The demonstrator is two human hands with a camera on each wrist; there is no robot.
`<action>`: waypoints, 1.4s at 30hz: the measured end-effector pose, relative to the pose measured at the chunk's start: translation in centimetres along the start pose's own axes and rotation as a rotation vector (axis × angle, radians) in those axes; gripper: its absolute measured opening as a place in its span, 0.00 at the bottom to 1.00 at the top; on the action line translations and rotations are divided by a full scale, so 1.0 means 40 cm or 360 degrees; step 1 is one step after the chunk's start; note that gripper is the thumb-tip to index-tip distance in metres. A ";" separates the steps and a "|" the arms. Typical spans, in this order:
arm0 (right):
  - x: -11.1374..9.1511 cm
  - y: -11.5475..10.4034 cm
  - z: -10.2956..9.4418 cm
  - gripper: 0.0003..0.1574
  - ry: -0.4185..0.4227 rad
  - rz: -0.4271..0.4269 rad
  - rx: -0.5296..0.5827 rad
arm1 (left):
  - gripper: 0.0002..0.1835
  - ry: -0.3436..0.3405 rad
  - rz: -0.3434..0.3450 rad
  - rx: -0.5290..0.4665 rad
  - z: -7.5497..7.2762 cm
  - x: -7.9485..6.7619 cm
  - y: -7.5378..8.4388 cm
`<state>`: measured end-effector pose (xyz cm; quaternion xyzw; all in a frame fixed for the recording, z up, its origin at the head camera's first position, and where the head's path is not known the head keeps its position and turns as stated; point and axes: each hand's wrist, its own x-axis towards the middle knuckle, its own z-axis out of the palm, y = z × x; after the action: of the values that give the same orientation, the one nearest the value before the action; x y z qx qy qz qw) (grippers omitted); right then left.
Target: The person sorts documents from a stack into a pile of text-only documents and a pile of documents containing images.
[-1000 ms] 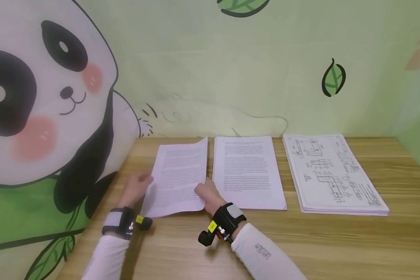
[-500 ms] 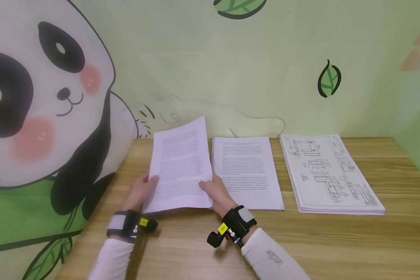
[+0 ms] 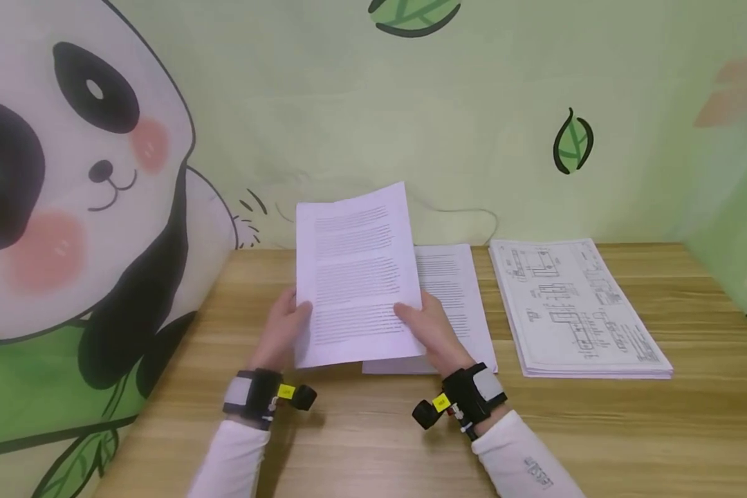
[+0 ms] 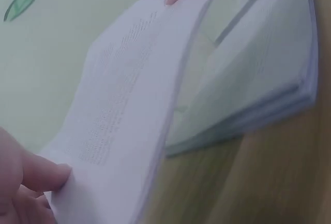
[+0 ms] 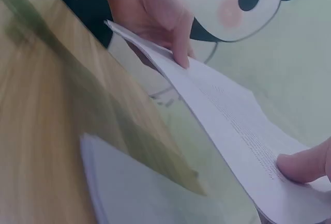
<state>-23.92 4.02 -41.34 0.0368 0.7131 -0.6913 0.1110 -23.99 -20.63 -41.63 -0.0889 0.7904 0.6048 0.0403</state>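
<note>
A thin stack of printed paper (image 3: 355, 270) is held up off the table, tilted toward me, its far edge bowed. My left hand (image 3: 281, 328) grips its left edge, thumb on the printed face and fingers behind. On the right edge my right hand (image 3: 438, 332) pinches it the same way. Both wrist views show the stack's lower edge raised above the wood. Behind and below it a second stack of printed text (image 3: 457, 311) lies on the table, its left part covered by the lifted papers in the head view.
A stack of technical drawings (image 3: 579, 311) lies to the right on the wooden table (image 3: 361, 443). A pale green backdrop (image 3: 504, 104) with a large panda (image 3: 99, 207) rises along the table's far and left sides. Each wrist wears a strapped camera.
The left stack of paper has been lifted from the table and carried right, now overlapping the middle stack in the head view. The left hand has closed on its edge.
</note>
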 end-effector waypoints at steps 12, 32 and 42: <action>-0.006 -0.007 -0.170 0.32 0.0161 -0.0021 -0.0228 | 0.31 -0.0180 0.0151 0.0021 0.144 0.010 0.048; 0.011 0.059 -0.295 0.34 0.0205 -0.0037 -0.0854 | 0.25 -0.0084 0.0111 0.0370 0.238 0.045 -0.005; 0.013 0.075 -0.308 0.30 0.0247 -0.0042 -0.1024 | 0.24 -0.0059 0.0032 0.0467 0.249 0.053 -0.021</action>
<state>-25.14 16.35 -44.15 0.0432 0.9016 -0.4270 0.0533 -26.37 -11.45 -45.44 -0.0628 0.8703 0.4846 0.0613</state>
